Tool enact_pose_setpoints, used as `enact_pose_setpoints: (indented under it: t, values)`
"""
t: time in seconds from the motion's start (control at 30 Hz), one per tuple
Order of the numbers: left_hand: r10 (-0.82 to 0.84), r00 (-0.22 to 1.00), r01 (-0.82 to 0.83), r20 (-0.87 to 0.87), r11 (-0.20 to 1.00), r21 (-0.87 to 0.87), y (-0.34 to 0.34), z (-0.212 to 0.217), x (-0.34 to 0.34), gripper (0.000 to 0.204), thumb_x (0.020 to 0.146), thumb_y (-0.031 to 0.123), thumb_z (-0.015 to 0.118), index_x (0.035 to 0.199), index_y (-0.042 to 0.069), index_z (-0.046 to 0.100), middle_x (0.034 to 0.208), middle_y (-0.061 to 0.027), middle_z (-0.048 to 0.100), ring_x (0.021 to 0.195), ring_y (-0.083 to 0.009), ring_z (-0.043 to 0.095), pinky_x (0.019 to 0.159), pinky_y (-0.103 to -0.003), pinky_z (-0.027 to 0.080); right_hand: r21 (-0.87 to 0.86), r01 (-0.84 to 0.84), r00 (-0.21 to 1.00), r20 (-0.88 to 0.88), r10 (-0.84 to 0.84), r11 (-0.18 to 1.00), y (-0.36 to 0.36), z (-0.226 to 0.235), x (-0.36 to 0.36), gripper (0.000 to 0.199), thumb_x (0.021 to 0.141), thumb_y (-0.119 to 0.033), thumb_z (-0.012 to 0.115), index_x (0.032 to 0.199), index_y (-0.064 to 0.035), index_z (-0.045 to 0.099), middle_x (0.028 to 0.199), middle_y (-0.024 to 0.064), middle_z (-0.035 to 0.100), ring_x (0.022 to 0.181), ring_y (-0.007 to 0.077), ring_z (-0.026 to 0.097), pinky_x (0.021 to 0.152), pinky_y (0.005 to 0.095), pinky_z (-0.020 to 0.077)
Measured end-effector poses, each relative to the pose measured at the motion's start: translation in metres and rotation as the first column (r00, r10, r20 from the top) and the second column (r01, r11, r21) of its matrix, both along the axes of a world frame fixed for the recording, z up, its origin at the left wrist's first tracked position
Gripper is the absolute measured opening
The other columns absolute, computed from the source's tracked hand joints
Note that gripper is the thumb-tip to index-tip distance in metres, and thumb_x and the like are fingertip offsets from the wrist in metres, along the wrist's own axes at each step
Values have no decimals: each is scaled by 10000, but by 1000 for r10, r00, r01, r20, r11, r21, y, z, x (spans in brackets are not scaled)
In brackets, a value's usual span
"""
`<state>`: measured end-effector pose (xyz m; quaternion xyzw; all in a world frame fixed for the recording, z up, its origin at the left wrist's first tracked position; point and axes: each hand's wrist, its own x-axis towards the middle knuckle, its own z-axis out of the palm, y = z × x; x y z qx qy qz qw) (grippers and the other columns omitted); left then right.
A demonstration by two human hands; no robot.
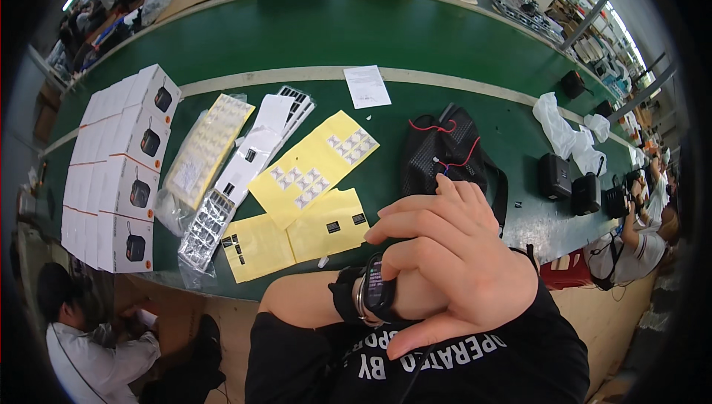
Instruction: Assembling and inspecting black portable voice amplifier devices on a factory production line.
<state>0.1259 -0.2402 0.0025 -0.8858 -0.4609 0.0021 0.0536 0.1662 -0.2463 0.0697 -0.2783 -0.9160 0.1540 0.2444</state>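
My left forearm (pixel 300 299) crosses in front of me from the left, with a dark smartwatch (pixel 380 285) on its wrist. My right hand (pixel 467 263) lies across it, its back up, its fingers apart and curved over towards the watch. Whether its fingertips touch the watch I cannot tell. My left hand (pixel 469 195) is mostly hidden behind the right; only some fingers show at the far side, close to a black mesh pouch (pixel 426 156) with a red cord (pixel 469 153). Left of my hands lie yellow sticker sheets (pixel 305 219), some partly used.
White product boxes (pixel 130 193) stand stacked at the left, beside bagged label sheets (pixel 211 148). A printed paper (pixel 367 87) lies beyond. Black box-shaped devices (pixel 555 176) and white plastic bags (pixel 555 124) are at the right. Another person (pixel 104 352) sits at the lower left.
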Motion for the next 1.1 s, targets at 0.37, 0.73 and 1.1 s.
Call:
enact_pose_setpoints:
  t: [0.37, 0.73, 1.1]
  values:
    - [57, 998, -55, -8, 985, 163, -7, -15, 5, 245, 839, 269, 491, 945, 122, 657, 963, -28, 571, 1000, -201, 504, 973, -371, 319, 0, 21, 999, 48, -21, 1000, 0, -3, -1, 592, 689, -614, 615, 928, -74, 573, 1055, 64, 547, 989, 262, 505, 687, 456, 305]
    - [137, 974, -114, -182, 985, 131, -15, -24, 7, 240, 838, 267, 488, 931, 124, 656, 926, -27, 574, 956, -205, 516, 957, -372, 326, 11, 31, 992, 120, -33, 999, -2, -2, 3, 711, 602, -664, 652, 946, -43, 606, 1088, 115, 572, 1027, 319, 509, 763, 452, 324]
    - [713, -209, 391, -669, 688, 611, -42, -93, 21, 222, 805, 218, 547, 958, 65, 597, 889, -51, 549, 842, -219, 499, 837, -393, 380, 27, 68, 990, 124, -71, 997, 0, 0, -2, 744, 588, -663, 667, 991, -41, 611, 1116, 102, 567, 1030, 300, 513, 768, 438, 322]
